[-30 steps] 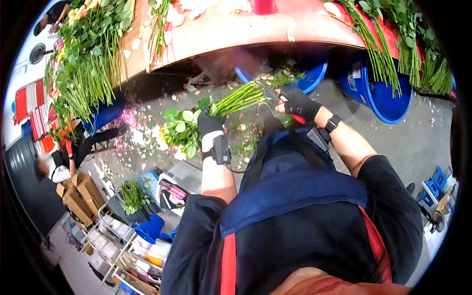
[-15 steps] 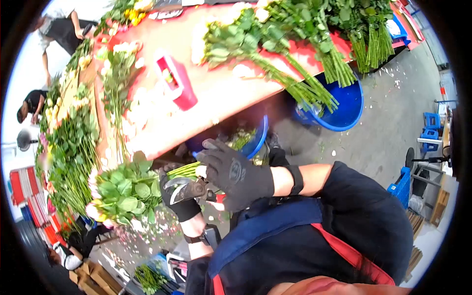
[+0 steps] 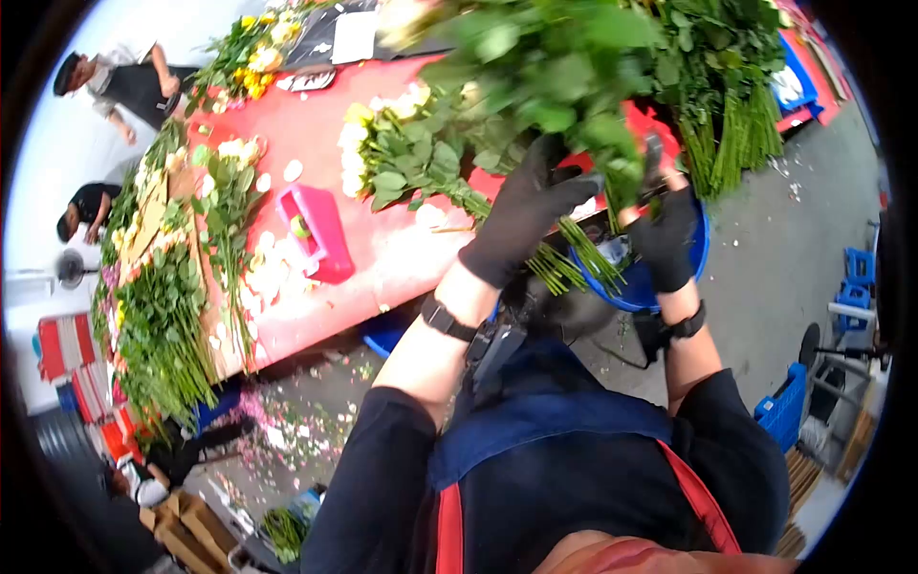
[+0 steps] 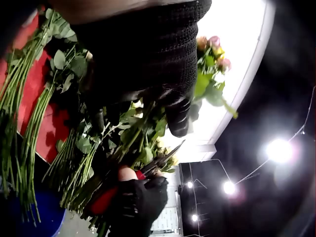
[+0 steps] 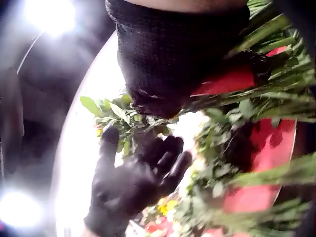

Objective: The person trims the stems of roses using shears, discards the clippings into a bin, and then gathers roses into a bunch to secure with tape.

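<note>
My gloved left hand [image 3: 521, 220] reaches over the table edge with its fingers spread beside a leafy bunch of roses [image 3: 555, 77], which is blurred in the head view. The right wrist view also shows that left hand [image 5: 133, 187] spread just under the leaves. My gloved right hand [image 3: 666, 239] grips pruning shears [image 4: 165, 158] by their red handles, blades pointing out past the fingers. Stems of the bunch run close along the right hand [image 4: 143, 202]. Another bunch of pale roses [image 3: 411, 153] lies on the red tabletop [image 3: 382, 244], between the left hand and a pink plastic holder [image 3: 316, 234].
More rose bunches [image 3: 727, 115] lie at the right with stems hanging over the edge. Below them stands a blue bucket [image 3: 703, 244]. Long-stemmed flowers [image 3: 172, 306] cover the table's left side. Petals litter the floor [image 3: 316, 402]. Other people [image 3: 143, 86] stand at the far left.
Both hands have moved from in front of my body to the right, over the table's edge. The leafy bunch has gone up to the right with them, and the left hand's fingers have spread.
</note>
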### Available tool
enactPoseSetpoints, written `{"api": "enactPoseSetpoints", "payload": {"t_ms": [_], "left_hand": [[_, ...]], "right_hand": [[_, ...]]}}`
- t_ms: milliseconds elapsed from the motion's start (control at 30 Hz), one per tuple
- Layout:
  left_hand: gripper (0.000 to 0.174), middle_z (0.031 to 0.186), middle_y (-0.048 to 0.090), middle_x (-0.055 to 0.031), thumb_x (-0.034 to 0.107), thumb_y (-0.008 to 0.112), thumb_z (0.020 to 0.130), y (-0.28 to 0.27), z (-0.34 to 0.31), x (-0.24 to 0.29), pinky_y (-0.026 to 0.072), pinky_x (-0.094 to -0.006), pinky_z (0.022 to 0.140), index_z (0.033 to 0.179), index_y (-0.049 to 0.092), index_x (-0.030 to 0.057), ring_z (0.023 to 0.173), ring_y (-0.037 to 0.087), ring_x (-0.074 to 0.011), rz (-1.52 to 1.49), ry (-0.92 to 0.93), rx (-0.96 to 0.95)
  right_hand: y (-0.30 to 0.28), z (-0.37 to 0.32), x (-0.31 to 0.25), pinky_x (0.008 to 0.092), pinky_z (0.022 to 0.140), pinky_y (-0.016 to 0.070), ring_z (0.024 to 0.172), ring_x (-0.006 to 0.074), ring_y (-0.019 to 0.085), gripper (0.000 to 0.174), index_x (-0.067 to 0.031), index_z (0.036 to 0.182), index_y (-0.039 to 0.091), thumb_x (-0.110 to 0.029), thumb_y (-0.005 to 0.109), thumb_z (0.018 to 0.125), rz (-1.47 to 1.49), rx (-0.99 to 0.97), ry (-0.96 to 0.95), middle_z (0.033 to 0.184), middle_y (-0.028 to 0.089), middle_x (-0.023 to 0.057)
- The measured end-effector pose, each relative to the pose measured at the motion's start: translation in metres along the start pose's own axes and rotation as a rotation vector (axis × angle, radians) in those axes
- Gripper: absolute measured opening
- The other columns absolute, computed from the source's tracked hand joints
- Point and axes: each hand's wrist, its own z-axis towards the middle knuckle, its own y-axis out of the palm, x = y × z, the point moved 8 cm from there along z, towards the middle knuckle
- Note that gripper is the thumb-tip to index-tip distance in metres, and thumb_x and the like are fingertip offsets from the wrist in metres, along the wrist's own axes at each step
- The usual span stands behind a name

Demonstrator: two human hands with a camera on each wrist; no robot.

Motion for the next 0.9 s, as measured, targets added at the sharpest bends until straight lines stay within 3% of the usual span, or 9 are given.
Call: {"api": "enactPoseSetpoints", "payload": {"t_ms": [167, 233, 333, 433, 500, 600, 700, 733, 900], "left_hand": [[0.034, 0.091, 0.062, -0.0077, 0.018, 0.07, 0.082, -0.133, -0.008, -0.094, 0.0532, -0.0303, 0.064, 0.107, 0.055, 0.002, 0.076, 0.062, -0.0143, 0.177, -0.111, 0.479], [0.038, 0.083, 0.061, -0.0073, 0.023, 0.075, 0.078, -0.21, -0.037, -0.126, 0.0513, -0.0287, 0.057, 0.103, 0.054, 0.0024, 0.07, 0.061, -0.0148, 0.33, -0.152, 0.802], [0.053, 0.076, 0.058, -0.007, 0.035, 0.08, 0.072, -0.219, -0.06, -0.112, 0.0509, -0.0302, 0.055, 0.103, 0.051, 0.002, 0.065, 0.059, -0.0144, 0.298, -0.24, 1.065], [0.054, 0.075, 0.059, -0.0073, 0.038, 0.08, 0.071, -0.232, -0.036, -0.109, 0.0513, -0.0328, 0.053, 0.099, 0.054, -0.0004, 0.064, 0.06, -0.0148, 0.592, -0.297, 0.998], [0.046, 0.081, 0.066, -0.0111, 0.033, 0.081, 0.069, -0.224, -0.016, -0.084, 0.0483, -0.0333, 0.043, 0.089, 0.063, -0.0042, 0.057, 0.062, -0.0185, 1.231, 0.185, 0.97], [0.049, 0.091, 0.066, -0.0166, 0.03, 0.076, 0.07, -0.24, -0.009, -0.112, 0.0514, -0.0398, 0.074, 0.103, 0.059, -0.0026, 0.08, 0.064, -0.0302, 0.594, -0.332, 0.814], [0.022, 0.079, 0.062, -0.0099, 0.014, 0.068, 0.076, -0.228, -0.024, -0.11, 0.0536, -0.0383, 0.07, 0.092, 0.061, 0.0011, 0.07, 0.062, -0.0272, -0.109, -0.2, 0.864], [0.016, 0.08, 0.059, -0.0094, 0.0, 0.059, 0.078, -0.242, -0.026, -0.136, 0.0549, -0.0403, 0.073, 0.094, 0.058, 0.0025, 0.071, 0.06, -0.0264, -0.416, -0.27, 0.713], [0.011, 0.09, 0.062, -0.0093, 0.001, 0.056, 0.081, -0.217, -0.04, -0.121, 0.0509, -0.0489, 0.09, 0.092, 0.057, 0.0006, 0.089, 0.062, -0.0264, -0.824, 0.002, 0.691]], "right_hand": [[0.009, 0.02, 0.123, 0.0363, 0.087, 0.0445, 0.099, 0.0303, 0.057, 0.058, 0.0006, 0.118, 0.05, -0.016, 0.072, 0.067, -0.258, -0.017, 0.146, 0.106, 0.058, 0.016], [0.015, 0.027, 0.131, 0.0368, 0.086, 0.0445, 0.099, 0.0321, 0.056, 0.059, 0.0013, 0.117, 0.051, -0.019, 0.074, 0.066, -0.242, -0.049, 0.177, 0.106, 0.058, 0.0175], [0.01, 0.037, 0.119, 0.0394, 0.084, 0.0451, 0.094, 0.0335, 0.058, 0.057, -0.0004, 0.113, 0.054, -0.02, 0.075, 0.064, -0.358, -0.021, 0.185, 0.101, 0.059, 0.0174], [0.007, 0.048, 0.085, 0.0358, 0.076, 0.045, 0.085, 0.0268, 0.057, 0.051, 0.0013, 0.107, 0.057, -0.024, 0.076, 0.068, -0.366, -0.128, 0.416, 0.093, 0.06, 0.0137], [0.011, 0.046, 0.054, 0.0346, 0.074, 0.0441, 0.079, 0.0238, 0.054, 0.047, 0.0, 0.103, 0.056, -0.021, 0.078, 0.066, -0.249, 0.009, 0.204, 0.089, 0.058, 0.0113], [0.045, 0.033, 0.016, 0.0298, 0.074, 0.0455, 0.08, 0.0177, 0.055, 0.043, -0.001, 0.106, 0.053, -0.007, 0.074, 0.069, 0.199, -0.198, 0.202, 0.086, 0.056, 0.0078], [0.108, 0.012, -0.002, 0.0368, 0.072, 0.0487, 0.077, 0.0292, 0.059, 0.05, -0.0004, 0.111, 0.052, -0.012, 0.071, 0.066, 0.159, -0.404, -0.001, 0.091, 0.057, 0.0147], [0.131, 0.006, 0.0, 0.0398, 0.074, 0.0485, 0.081, 0.0329, 0.058, 0.05, 0.0003, 0.11, 0.052, -0.013, 0.069, 0.065, 0.113, -0.43, -0.065, 0.093, 0.057, 0.0171], [0.225, -0.019, 0.031, 0.0438, 0.078, 0.0476, 0.092, 0.0373, 0.058, 0.05, 0.0015, 0.108, 0.052, -0.015, 0.067, 0.064, -0.042, -0.579, -0.011, 0.098, 0.059, 0.0207]]}}
